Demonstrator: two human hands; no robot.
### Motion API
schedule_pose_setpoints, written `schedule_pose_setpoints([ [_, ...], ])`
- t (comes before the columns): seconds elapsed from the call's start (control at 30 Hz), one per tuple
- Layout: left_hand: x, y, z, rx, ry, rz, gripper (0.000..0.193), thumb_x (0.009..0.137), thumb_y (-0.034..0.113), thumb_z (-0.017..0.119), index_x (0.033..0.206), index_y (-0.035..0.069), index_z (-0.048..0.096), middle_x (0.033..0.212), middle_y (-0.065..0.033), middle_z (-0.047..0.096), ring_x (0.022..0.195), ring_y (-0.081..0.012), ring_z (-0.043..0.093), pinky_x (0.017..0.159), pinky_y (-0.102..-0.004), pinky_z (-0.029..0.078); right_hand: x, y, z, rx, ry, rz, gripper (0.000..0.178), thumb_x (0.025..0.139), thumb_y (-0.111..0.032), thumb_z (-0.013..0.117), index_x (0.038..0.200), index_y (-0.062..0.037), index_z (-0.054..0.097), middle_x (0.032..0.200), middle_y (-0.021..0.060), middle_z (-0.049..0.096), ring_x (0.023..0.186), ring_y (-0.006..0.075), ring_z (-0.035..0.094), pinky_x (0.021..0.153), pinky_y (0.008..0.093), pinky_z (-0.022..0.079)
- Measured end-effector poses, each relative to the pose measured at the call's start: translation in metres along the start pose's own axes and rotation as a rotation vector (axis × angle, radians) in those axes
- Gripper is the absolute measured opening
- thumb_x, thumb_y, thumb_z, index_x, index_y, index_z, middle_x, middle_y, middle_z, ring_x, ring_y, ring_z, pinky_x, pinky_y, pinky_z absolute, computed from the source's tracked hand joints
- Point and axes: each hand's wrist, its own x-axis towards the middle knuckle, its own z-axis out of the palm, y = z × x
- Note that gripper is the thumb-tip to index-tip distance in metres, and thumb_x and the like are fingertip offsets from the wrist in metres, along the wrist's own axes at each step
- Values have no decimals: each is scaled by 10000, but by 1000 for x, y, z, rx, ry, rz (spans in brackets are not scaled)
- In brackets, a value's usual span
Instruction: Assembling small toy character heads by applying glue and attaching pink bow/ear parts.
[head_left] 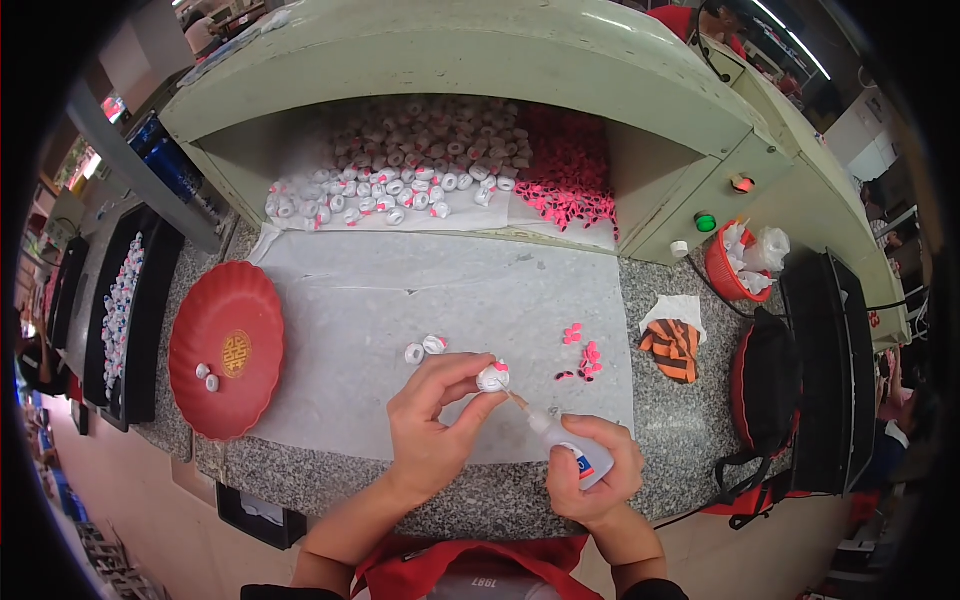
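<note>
Between the thumb and fingers of my left hand (440, 415) is a small round white piece (493, 378) with a pink spot on top. My right hand (600, 470) is wrapped round a clear squeeze bottle (575, 447), tilted so its narrow tip meets or nearly meets the white piece. Two more white ring-like pieces (425, 348) lie on the white sheet (350, 290) just beyond my left hand. Several small pink pieces (590, 357), some with dark ends, are scattered on the sheet beyond my right hand.
A pale green cabinet (460, 60) holds heaped white pieces (430, 150) and pink pieces (570, 190). At left stands a red scalloped tray (215, 330) with two white pieces. To the right are a striped cloth (672, 350), a red basket (725, 275) and a black bag (770, 390).
</note>
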Motion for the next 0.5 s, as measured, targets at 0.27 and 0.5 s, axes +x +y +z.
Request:
schedule_pose_setpoints([
  [0.27,-1,-1,0,7,17,6,314,706,-90,652,1005,-33,577,1018,-125,558,908,-183,597,783,-276,531,-1,-1,0,11,-33,-2,289,649,-24,639,924,23,564,751,125,637,569,197,627,515,267,503],
  [0.5,-1,-2,-1,11,1,10,320,705,-90,653,1011,-31,577,1018,-126,556,909,-185,595,784,-276,530,-2,1,-1,13,-20,-13,284,645,-21,639,913,32,561,750,127,636,572,207,628,518,276,507],
])
